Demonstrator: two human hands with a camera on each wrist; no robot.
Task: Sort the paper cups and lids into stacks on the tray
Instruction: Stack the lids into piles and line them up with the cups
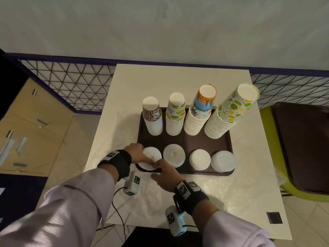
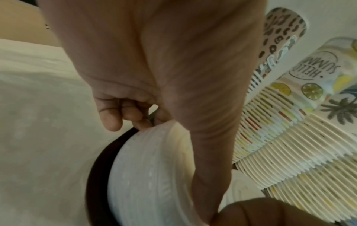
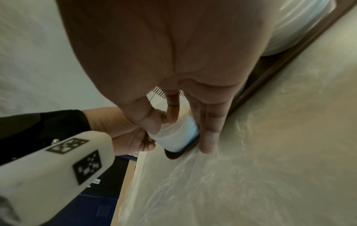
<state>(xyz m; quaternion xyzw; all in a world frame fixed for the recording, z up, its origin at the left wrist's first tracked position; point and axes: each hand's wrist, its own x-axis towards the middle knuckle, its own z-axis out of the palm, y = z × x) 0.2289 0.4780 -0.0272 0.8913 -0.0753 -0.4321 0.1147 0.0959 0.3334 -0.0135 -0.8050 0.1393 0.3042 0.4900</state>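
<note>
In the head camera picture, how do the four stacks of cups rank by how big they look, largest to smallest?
1. Lime-print cup stack, far right, looks largest.
2. Orange-topped cup stack.
3 and 4. "Hello Summer" cup stack and brown-print cup stack look near alike; I would not rank them. The wide-angle lens may exaggerate the differences.

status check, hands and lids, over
Left hand and right hand both grip leftmost lid stack, front-left on tray. Four cup stacks, three other lid stacks standing. Nothing in the way.
</note>
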